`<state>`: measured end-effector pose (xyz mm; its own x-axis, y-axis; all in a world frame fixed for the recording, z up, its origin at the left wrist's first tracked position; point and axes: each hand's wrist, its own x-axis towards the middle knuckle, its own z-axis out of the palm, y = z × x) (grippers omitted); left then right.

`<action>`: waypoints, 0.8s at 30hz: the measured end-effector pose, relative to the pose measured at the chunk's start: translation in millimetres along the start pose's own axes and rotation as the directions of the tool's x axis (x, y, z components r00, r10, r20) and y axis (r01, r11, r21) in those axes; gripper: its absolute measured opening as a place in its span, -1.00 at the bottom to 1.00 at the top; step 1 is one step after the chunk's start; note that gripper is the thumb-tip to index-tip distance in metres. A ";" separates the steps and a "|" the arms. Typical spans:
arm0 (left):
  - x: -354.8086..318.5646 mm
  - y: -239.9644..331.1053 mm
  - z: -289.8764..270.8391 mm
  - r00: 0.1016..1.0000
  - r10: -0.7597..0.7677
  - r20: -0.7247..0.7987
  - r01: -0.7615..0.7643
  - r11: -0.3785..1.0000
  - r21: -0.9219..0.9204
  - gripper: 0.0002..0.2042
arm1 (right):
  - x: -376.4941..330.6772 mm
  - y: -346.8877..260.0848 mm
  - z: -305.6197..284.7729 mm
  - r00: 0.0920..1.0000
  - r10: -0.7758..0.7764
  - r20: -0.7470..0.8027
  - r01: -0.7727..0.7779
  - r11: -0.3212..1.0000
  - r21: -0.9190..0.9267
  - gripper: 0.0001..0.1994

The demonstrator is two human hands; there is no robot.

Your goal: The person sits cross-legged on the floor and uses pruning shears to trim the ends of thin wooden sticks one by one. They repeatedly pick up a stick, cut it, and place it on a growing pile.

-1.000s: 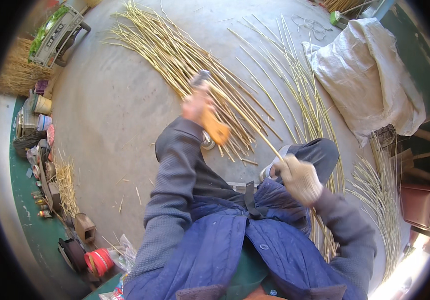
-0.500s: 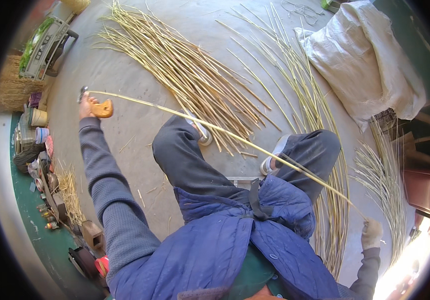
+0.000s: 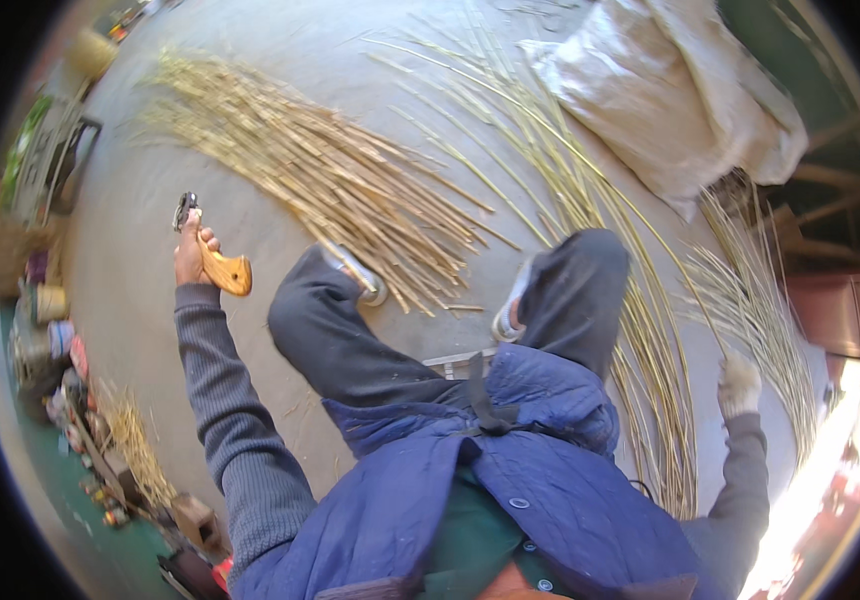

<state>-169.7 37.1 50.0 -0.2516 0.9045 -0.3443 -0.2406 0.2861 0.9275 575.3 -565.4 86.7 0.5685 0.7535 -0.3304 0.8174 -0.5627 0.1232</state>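
My left hand (image 3: 193,250) is closed round a hand tool with a curved wooden handle (image 3: 229,272) and a small dark metal head (image 3: 186,208). I cannot make out the tool's exact kind. Away to the right, my gloved right hand (image 3: 740,384) is closed on the thin end of a long pale stalk (image 3: 650,225). From that hand the stalk arcs up and left over a spread of slender yellow-green stalks (image 3: 650,350) on the floor. Left of this spread lies a thick bundle of browner stalks (image 3: 350,180), past my feet.
A large white woven sack (image 3: 660,90) lies at the far right, with a heap of greyish stalks (image 3: 750,300) below it. Dark red boxes (image 3: 840,315) stand at the right edge. Along the left wall are tubs, straw (image 3: 135,450) and mixed clutter.
The stalk stretched between my hands has left the tool and swung to the far right, still in my right hand. My right hand has moved up; the left has come slightly down and right.
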 end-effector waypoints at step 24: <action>-3.4 -163.1 181.7 0.732 -0.488 0.476 0.275 0.850 0.449 -0.81 | -11.0 -19.1 211.1 0.880 0.412 0.235 -0.414 0.909 -0.044 -0.77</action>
<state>40.7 44.9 -73.7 0.3794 0.6725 -0.6355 0.1472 0.6342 0.7590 533.7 -634.7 -109.6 0.8152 0.3516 -0.4602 0.5124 -0.8083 0.2900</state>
